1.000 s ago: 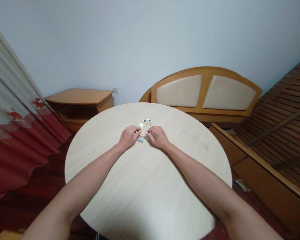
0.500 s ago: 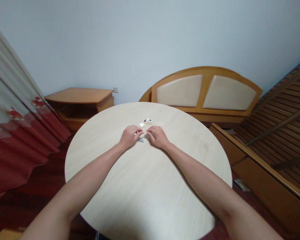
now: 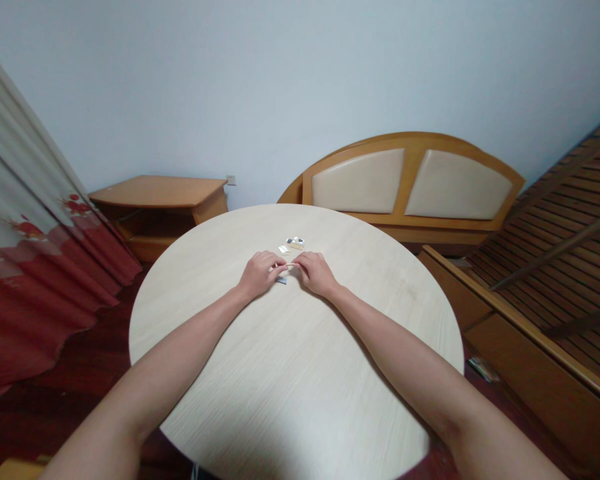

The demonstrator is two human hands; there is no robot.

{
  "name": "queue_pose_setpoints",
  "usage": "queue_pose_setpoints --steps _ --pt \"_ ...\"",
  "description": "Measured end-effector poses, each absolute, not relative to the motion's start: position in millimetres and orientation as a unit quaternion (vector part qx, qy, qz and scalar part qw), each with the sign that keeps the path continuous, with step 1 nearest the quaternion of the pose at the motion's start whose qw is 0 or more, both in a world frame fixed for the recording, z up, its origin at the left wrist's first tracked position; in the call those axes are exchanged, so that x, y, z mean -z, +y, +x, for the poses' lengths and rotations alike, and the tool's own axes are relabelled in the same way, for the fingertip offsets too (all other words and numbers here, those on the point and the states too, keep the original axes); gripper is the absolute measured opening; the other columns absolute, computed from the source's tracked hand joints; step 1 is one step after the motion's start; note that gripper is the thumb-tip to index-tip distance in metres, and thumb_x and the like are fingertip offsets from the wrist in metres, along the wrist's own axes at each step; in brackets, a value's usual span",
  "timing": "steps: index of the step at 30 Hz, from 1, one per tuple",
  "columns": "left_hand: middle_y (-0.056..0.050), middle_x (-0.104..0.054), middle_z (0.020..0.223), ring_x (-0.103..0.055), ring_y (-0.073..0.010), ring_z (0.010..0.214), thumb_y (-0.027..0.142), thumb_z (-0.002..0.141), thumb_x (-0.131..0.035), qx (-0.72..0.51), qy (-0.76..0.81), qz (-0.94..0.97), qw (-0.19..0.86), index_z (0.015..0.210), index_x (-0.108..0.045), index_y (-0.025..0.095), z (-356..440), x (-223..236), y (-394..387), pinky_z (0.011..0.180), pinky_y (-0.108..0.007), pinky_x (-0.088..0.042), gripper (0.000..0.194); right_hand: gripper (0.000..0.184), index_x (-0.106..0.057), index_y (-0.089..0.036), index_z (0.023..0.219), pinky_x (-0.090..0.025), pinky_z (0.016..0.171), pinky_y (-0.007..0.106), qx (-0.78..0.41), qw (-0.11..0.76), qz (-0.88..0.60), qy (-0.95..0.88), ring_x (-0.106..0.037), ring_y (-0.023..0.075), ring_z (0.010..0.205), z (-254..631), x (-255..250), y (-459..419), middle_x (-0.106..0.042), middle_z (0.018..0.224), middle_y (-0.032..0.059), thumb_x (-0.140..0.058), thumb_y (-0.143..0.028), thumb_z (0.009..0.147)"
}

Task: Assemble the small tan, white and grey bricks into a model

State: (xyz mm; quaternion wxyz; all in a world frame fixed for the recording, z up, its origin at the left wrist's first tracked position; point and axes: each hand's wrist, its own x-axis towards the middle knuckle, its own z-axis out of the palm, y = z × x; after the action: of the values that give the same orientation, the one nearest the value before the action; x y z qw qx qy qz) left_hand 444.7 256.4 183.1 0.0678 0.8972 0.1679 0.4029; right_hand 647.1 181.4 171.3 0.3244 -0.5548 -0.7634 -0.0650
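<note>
Over the middle of the round table (image 3: 280, 373), my left hand (image 3: 261, 273) and my right hand (image 3: 316, 272) face each other, fingertips close together. Between them is a small, thin, pale tan strip (image 3: 290, 265), its left end pinched by my left hand and its right end by my right. It is too small for me to tell its exact kind. Just below my left fingertips lies a small grey-blue flat piece (image 3: 281, 281). Beyond the hands are a small white piece (image 3: 284, 250) and a little cluster of white, dark and tan pieces (image 3: 295, 243).
A wooden cabinet (image 3: 160, 192) stands behind the table on the left, beside a red and white curtain (image 3: 45, 267). Against the wall leans a headboard (image 3: 357, 183) with cream panels. Wooden bed boards (image 3: 530, 327) and a slatted panel (image 3: 570, 233) border the right side.
Both hands stay in nearly the same place, still holding the pale strip. The strip looks slightly thinner or turned between the fingertips. The pieces on the table have not moved noticeably.
</note>
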Motion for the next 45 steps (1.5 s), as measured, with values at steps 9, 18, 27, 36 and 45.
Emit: queue_pose_setpoints --steps 9,18,27,36,45 --pt "-0.006 -0.075 0.09 -0.067 -0.0203 0.086 0.034 0.096 -0.064 -0.387 0.176 0.901 0.08 0.091 -0.07 0.02 444.0 -185.1 254.2 0.082 -0.036 -0.047 0.016 0.019 -0.07 -0.019 0.096 -0.039 0.083 0.036 0.073 0.317 -0.555 -0.766 -0.062 0.023 0.093 647.2 -171.4 181.4 -0.072 0.095 0.0084 -0.053 -0.026 0.1" --pt "-0.005 -0.075 0.09 -0.067 -0.0205 0.087 0.032 0.096 -0.064 -0.391 0.178 0.9 0.07 0.091 -0.07 0.019 444.1 -182.8 256.1 0.083 -0.036 -0.048 0.015 0.015 -0.067 -0.019 0.092 -0.038 0.083 0.036 0.075 0.339 -0.548 -0.761 -0.062 0.0224 0.092 645.1 -173.0 180.3 -0.071 0.093 0.007 -0.057 -0.028 0.099" --pt "-0.006 -0.075 0.09 -0.067 -0.0208 0.087 0.032 0.096 -0.064 -0.387 0.191 0.9 0.065 0.092 -0.071 0.02 444.2 -184.7 254.2 0.083 -0.036 -0.048 0.015 0.017 -0.066 -0.02 0.091 -0.04 0.085 0.038 0.085 0.371 -0.526 -0.76 -0.062 0.0235 0.092 641.2 -179.4 174.1 -0.071 0.092 0.008 -0.057 -0.031 0.098" --pt "-0.005 -0.075 0.09 -0.067 -0.0209 0.087 0.031 0.097 -0.061 -0.374 0.204 0.902 0.07 0.093 -0.071 0.02 443.9 -183.8 255.6 0.083 -0.036 -0.048 0.016 0.018 -0.065 -0.021 0.09 -0.041 0.087 0.04 0.089 0.391 -0.512 -0.759 -0.062 0.0243 0.093 637.3 -182.4 170.3 -0.071 0.092 0.0089 -0.055 -0.033 0.098" --pt "-0.005 -0.076 0.093 -0.068 -0.0208 0.088 0.03 0.098 -0.06 -0.359 0.214 0.905 0.073 0.095 -0.072 0.02 444.7 -181.5 257.0 0.084 -0.036 -0.049 0.016 0.019 -0.067 -0.021 0.091 -0.04 0.09 0.04 0.085 0.389 -0.509 -0.763 -0.063 0.0249 0.095 635.3 -183.9 169.5 -0.071 0.093 0.0093 -0.056 -0.034 0.099"
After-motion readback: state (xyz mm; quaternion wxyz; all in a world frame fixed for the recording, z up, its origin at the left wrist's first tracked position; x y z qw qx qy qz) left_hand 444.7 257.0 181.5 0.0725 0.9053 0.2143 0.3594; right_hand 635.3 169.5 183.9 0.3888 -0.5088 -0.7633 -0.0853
